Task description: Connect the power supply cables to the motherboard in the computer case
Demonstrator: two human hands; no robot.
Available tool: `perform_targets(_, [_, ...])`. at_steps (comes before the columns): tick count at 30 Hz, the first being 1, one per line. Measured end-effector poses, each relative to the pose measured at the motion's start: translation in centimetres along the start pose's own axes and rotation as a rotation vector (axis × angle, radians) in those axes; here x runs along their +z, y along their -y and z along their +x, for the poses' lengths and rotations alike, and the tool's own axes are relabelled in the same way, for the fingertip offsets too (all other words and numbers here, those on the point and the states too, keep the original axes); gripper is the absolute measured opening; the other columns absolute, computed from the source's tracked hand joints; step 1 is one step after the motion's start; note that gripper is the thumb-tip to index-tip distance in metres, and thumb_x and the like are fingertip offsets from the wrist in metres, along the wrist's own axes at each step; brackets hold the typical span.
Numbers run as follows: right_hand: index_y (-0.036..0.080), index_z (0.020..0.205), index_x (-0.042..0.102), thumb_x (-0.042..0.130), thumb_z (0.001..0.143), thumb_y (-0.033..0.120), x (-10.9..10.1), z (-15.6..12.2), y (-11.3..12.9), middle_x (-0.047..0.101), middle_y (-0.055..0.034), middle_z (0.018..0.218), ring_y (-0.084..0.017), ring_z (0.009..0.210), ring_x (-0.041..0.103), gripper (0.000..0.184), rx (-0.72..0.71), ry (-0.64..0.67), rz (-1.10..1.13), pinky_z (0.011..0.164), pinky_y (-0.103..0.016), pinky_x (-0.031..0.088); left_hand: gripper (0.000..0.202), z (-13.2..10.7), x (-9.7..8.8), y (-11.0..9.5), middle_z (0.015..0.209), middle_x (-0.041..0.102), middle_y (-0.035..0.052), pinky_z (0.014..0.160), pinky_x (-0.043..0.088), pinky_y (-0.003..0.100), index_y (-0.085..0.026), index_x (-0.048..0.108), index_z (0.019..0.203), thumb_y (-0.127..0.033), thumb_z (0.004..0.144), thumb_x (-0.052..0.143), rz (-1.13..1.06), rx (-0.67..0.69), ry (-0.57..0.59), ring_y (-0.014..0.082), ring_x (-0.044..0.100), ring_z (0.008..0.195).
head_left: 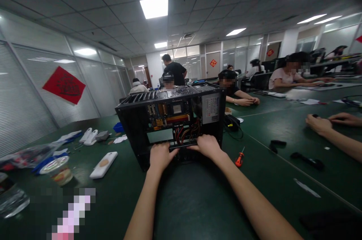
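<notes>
A black computer case [131, 129] stands on the green table in front of me, its open side facing me. Inside, a circuit board [169, 110] shows at the upper middle, a power supply [210, 107] with a white label at the upper right, and bundled coloured wires [181, 134] lower down. My left hand [160, 156] is closed on the case's near lower edge, thumb pointing inward. Further right along that same edge, my right hand [208, 146] grips it too, its thumb toward the left. Fingertips of both hands are partly hidden behind the frame.
An orange-handled screwdriver [239, 159] lies right of the case, near a black cable [233, 125]. To the left are a white phone-like object [104, 164], a cup [59, 172], a clear bottle [13, 196] and plastic bags [31, 155]. Another person's hands [322, 123] rest at far right.
</notes>
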State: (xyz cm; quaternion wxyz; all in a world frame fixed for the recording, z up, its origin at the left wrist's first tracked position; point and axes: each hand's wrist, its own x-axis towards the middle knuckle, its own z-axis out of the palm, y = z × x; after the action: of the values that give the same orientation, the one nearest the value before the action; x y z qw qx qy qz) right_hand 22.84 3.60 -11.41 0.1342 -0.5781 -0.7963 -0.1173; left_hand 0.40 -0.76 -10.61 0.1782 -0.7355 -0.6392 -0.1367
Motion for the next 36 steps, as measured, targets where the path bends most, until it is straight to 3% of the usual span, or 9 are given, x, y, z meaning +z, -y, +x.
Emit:
perform_targets(11, [0.016, 0.091, 0.076, 0.035, 0.086, 0.082, 0.1, -0.3, -0.2, 0.075, -0.0166, 0.085, -0.03, 0.084, 0.074, 0.078, 0.009, -0.029, 0.029, 0.072, -0.033, 0.051, 0.046, -0.3, 0.0, 0.0, 0.091, 0.074, 0.011, 0.081, 0.045, 0.036, -0.018, 0.069, 0.092, -0.059, 0.096, 0.048, -0.014, 0.015, -0.025, 0.0278, 0.069, 0.089])
perform_targets(17, [0.015, 0.097, 0.076, 0.039, 0.086, 0.081, -0.2, -0.1, -0.3, 0.075, -0.0183, 0.09, -0.03, 0.09, 0.073, 0.076, 0.024, 0.0, 0.016, 0.076, -0.032, 0.049, 0.046, -0.2, -0.1, -0.3, 0.092, 0.075, 0.0113, 0.082, 0.043, 0.036, -0.019, 0.07, 0.093, -0.058, 0.096, 0.047, -0.011, -0.013, 0.01, 0.0266, 0.07, 0.089])
perform_targets(36, [0.018, 0.096, 0.074, 0.042, 0.086, 0.08, 0.0, 0.1, -0.2, 0.075, -0.0141, 0.086, -0.026, 0.085, 0.074, 0.071, 0.009, -0.047, 0.05, 0.073, -0.029, 0.048, 0.04, -0.3, 0.9, 0.5, 0.092, 0.073, 0.0086, 0.076, 0.039, 0.036, -0.019, 0.068, 0.09, -0.051, 0.098, 0.046, -0.013, 0.064, -0.088, 0.0264, 0.067, 0.086])
